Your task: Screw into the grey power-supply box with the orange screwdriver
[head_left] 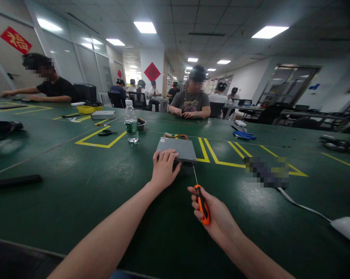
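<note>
A grey metal computer power supply point(182, 149) lies on the green table, with a bundle of coloured wires point(176, 136) at its far side. My left hand point(165, 166) grips its near left edge, fingers on top and thumb at the front face. In my right hand point(212, 209) is a screwdriver point(203, 205) with an orange and black handle. Its thin shaft points up and away, and the tip is at the power supply's front right corner. Whether the tip sits in a screw is too small to tell.
Left of the power supply stand a water bottle point(131, 124) and a metal bowl point(141, 124). Blue gloves point(244, 135) lie at the back right, a white cable point(302, 207) at right, a black bar point(14, 181) at left. A person point(190, 100) sits opposite.
</note>
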A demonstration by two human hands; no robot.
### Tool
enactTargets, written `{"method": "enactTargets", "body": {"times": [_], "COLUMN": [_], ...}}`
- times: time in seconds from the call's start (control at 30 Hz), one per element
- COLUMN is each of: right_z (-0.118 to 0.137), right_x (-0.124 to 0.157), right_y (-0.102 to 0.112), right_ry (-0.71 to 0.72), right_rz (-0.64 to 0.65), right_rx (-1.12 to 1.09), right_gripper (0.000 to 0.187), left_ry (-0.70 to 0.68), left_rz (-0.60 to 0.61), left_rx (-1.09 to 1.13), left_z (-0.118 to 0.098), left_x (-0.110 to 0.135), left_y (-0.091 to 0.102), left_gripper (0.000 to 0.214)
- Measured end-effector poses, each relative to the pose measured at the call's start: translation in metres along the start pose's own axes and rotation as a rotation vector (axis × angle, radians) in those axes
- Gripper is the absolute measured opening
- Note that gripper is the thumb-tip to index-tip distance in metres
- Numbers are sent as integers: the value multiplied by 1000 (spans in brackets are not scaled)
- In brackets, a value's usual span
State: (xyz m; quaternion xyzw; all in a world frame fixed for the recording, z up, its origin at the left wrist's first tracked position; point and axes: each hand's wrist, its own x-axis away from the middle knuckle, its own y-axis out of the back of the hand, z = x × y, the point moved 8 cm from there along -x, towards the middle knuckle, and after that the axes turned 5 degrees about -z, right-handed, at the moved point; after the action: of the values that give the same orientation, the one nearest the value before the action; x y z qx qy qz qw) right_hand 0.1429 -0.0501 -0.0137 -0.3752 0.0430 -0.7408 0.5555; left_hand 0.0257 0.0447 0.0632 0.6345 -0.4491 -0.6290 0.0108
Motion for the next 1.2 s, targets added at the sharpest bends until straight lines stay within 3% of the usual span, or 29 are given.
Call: {"method": "enactTargets", "body": {"times": [0.17, 0.4, 0.6, 0.8, 0.97, 1.2], "right_z": [6, 0, 9, 0, 2, 0], "right_x": [0, 3, 1, 1, -3, 1], "right_y": [2, 0, 3, 0, 4, 1], "right_ry": [52, -24, 75, -21, 36, -10], "right_rz": [-2, 16, -26, 22, -18, 22], "right_rx": [13, -23, -17, -23, 24, 31], "right_gripper": [13, 17, 10, 20, 10, 19], "left_ry": [0, -1, -1, 0, 0, 1], "left_rz": [-3, -2, -5, -4, -4, -4], "left_rx": [-4, 3, 2, 3, 2, 1], "left_z": [-1, 0, 0, 0, 0, 0], "left_x": [0, 0, 0, 0, 0, 0], "left_y": [1, 1, 1, 1, 1, 1], "left_gripper": [24, 24, 24, 25, 25, 23]}}
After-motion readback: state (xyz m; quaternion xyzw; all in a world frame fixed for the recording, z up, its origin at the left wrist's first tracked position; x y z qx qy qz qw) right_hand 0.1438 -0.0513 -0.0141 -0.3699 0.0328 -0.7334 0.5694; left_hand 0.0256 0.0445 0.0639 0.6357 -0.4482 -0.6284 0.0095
